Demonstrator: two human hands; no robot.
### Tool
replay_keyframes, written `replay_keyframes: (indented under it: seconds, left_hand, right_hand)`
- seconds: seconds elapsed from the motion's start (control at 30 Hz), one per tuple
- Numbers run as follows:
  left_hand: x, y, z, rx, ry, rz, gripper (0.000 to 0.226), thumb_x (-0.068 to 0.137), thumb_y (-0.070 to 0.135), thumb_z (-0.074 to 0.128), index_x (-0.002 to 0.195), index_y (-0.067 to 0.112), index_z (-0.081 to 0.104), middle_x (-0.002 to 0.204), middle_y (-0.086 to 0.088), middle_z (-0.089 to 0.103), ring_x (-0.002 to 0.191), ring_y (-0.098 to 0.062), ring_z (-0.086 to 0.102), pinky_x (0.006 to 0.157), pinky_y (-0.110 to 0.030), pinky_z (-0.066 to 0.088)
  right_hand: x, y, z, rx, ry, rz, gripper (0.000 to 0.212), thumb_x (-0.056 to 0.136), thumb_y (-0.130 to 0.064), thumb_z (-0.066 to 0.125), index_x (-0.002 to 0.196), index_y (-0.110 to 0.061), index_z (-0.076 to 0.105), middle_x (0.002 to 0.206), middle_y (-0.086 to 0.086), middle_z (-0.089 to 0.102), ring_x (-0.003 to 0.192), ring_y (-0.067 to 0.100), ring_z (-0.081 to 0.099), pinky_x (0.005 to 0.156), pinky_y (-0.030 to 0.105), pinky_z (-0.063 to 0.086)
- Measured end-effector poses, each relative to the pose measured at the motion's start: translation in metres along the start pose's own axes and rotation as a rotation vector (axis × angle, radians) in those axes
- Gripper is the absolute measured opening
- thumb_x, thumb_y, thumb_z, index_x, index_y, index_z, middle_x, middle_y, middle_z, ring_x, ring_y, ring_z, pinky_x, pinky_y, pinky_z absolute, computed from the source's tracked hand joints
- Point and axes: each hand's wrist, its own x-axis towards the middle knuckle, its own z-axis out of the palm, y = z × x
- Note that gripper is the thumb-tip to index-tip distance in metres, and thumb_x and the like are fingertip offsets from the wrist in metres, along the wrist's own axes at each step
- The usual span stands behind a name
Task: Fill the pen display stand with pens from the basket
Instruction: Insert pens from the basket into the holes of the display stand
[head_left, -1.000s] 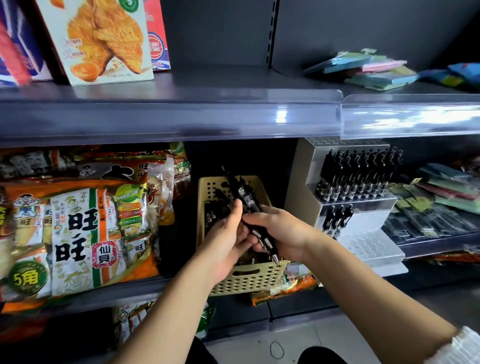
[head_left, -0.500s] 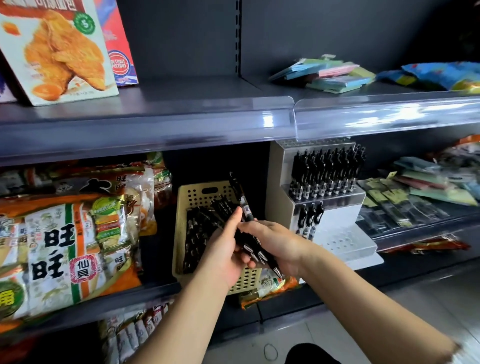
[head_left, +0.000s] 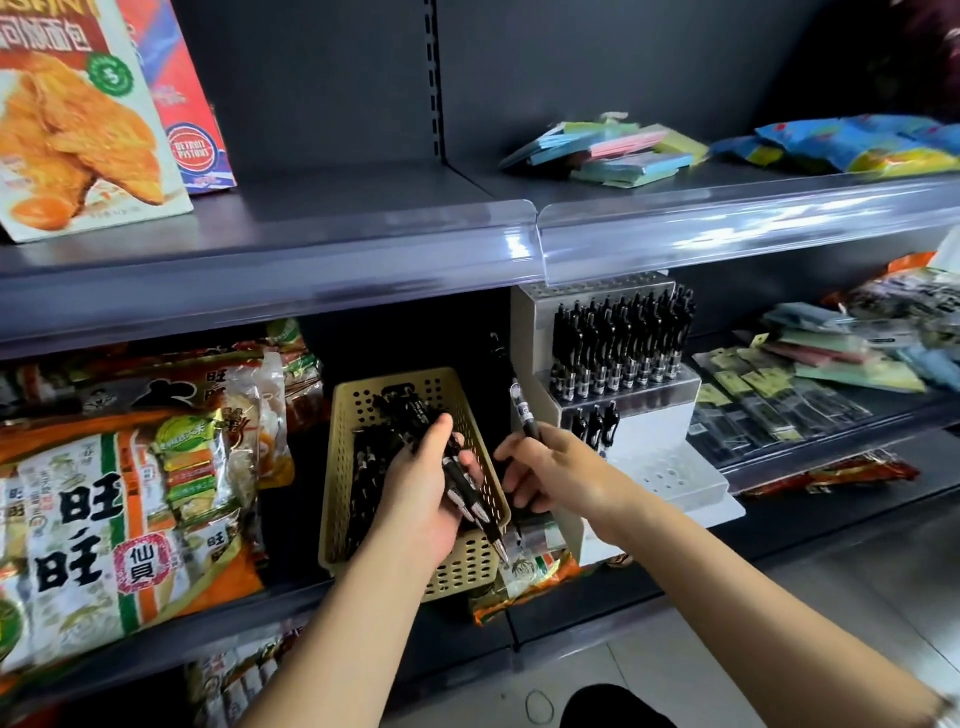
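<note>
While the left hand (head_left: 421, 499) curls round a bundle of black pens (head_left: 467, 491) over the tan basket (head_left: 338, 467), their tips pointing toward 5 o'clock, the right hand (head_left: 550, 467) pinches a single pen (head_left: 522, 410) that leans toward 11 o'clock. At 3 o'clock from the basket, the white pen display stand (head_left: 649, 439) sits on the shelf (head_left: 587, 603). Its upper row (head_left: 618, 348) is packed with pens and its lower row (head_left: 595, 423) holds three.

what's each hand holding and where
Left hand grips a bundle of pens around their barrels; right hand pinches a single pen near its lower end.
</note>
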Motion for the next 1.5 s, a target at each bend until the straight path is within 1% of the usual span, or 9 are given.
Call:
replay_keyframes:
  seconds: [0.13, 0.5, 0.67, 0.8, 0.97, 1.1, 1.2, 1.3, 1.5]
  left_hand:
    - [-0.003, -0.007, 0.008, 0.192, -0.031, 0.021, 0.037, 0.077, 0.026, 0.075, 0.103, 0.005, 0.059, 0.059, 0.001, 0.056, 0.047, -0.010, 0.051, 0.046, -0.024, 0.046]
    - [-0.009, -0.018, 0.019, 0.355, -0.004, 0.195, 0.039, 0.079, 0.030, 0.074, 0.094, -0.002, 0.058, 0.057, -0.001, 0.055, 0.061, -0.018, 0.054, 0.078, -0.040, 0.048]
    - [-0.015, -0.023, 0.031, 0.382, -0.037, 0.210, 0.032, 0.078, 0.025, 0.075, 0.096, 0.005, 0.057, 0.064, -0.003, 0.058, 0.065, -0.018, 0.057, 0.077, -0.035, 0.049]
    - [-0.015, -0.028, 0.036, 0.498, -0.087, 0.250, 0.033, 0.078, 0.026, 0.075, 0.095, 0.005, 0.056, 0.061, -0.002, 0.056, 0.061, -0.019, 0.052, 0.076, -0.040, 0.048]
    - [-0.009, -0.034, 0.040, 0.600, -0.140, 0.233, 0.036, 0.078, 0.033, 0.074, 0.098, 0.008, 0.059, 0.066, -0.005, 0.064, 0.055, -0.016, 0.051, 0.086, -0.045, 0.047]
    - [-0.011, -0.037, 0.043, 0.522, -0.183, 0.180, 0.018, 0.085, 0.033, 0.065, 0.092, 0.016, 0.065, 0.087, -0.003, 0.072, 0.054, -0.011, 0.048, 0.070, -0.033, 0.049]
    - [-0.012, -0.038, 0.045, 0.401, -0.153, 0.111, 0.019, 0.089, 0.029, 0.061, 0.096, 0.011, 0.062, 0.077, 0.000, 0.070, 0.053, -0.009, 0.050, 0.051, -0.025, 0.047]
    - [-0.012, -0.038, 0.044, 0.384, -0.136, 0.075, 0.019, 0.090, 0.030, 0.059, 0.087, 0.011, 0.062, 0.058, 0.003, 0.062, 0.051, -0.013, 0.050, 0.056, -0.029, 0.044]
    - [-0.010, -0.035, 0.043, 0.374, -0.163, 0.030, 0.023, 0.090, 0.029, 0.058, 0.101, 0.009, 0.060, 0.051, 0.001, 0.060, 0.051, -0.014, 0.053, 0.050, -0.027, 0.046]
  right_hand:
    - [-0.004, 0.008, -0.003, -0.192, 0.029, -0.102, 0.017, 0.098, -0.012, 0.042, 0.086, -0.017, 0.052, 0.058, 0.000, 0.055, 0.043, 0.005, 0.045, 0.046, 0.018, 0.039]
    - [-0.020, 0.024, -0.018, -0.444, 0.057, -0.268, 0.008, 0.098, -0.017, 0.045, 0.094, -0.018, 0.053, 0.065, 0.001, 0.056, 0.057, 0.017, 0.053, 0.057, 0.032, 0.046]
    - [-0.034, 0.022, -0.026, -0.200, 0.010, -0.297, 0.007, 0.092, -0.028, 0.058, 0.091, -0.033, 0.052, 0.076, 0.001, 0.061, 0.065, 0.016, 0.054, 0.063, 0.035, 0.046]
    - [-0.031, 0.023, -0.044, -0.074, 0.039, -0.276, 0.015, 0.096, -0.020, 0.051, 0.097, -0.017, 0.065, 0.088, 0.000, 0.066, 0.081, 0.004, 0.060, 0.078, 0.018, 0.047]
    - [-0.030, 0.024, -0.067, -0.086, 0.072, -0.196, 0.009, 0.091, -0.009, 0.057, 0.093, -0.015, 0.063, 0.084, -0.002, 0.067, 0.077, 0.002, 0.061, 0.071, 0.009, 0.047]
    - [-0.026, 0.025, -0.112, -0.147, 0.324, -0.159, 0.016, 0.087, -0.012, 0.060, 0.103, -0.012, 0.061, 0.091, -0.001, 0.067, 0.087, 0.021, 0.066, 0.078, 0.025, 0.056]
    - [-0.013, 0.024, -0.151, -0.085, 0.628, -0.175, 0.020, 0.086, -0.009, 0.063, 0.104, -0.002, 0.061, 0.083, 0.003, 0.066, 0.075, 0.016, 0.066, 0.074, 0.027, 0.058]
    - [0.006, 0.021, -0.178, -0.132, 0.847, -0.171, 0.023, 0.084, -0.015, 0.068, 0.104, -0.003, 0.064, 0.084, 0.006, 0.068, 0.078, 0.021, 0.068, 0.081, 0.039, 0.057]
    - [0.033, 0.014, -0.182, -0.277, 0.980, -0.196, 0.018, 0.086, -0.018, 0.067, 0.101, -0.008, 0.067, 0.090, 0.002, 0.067, 0.071, 0.009, 0.059, 0.075, 0.026, 0.047]
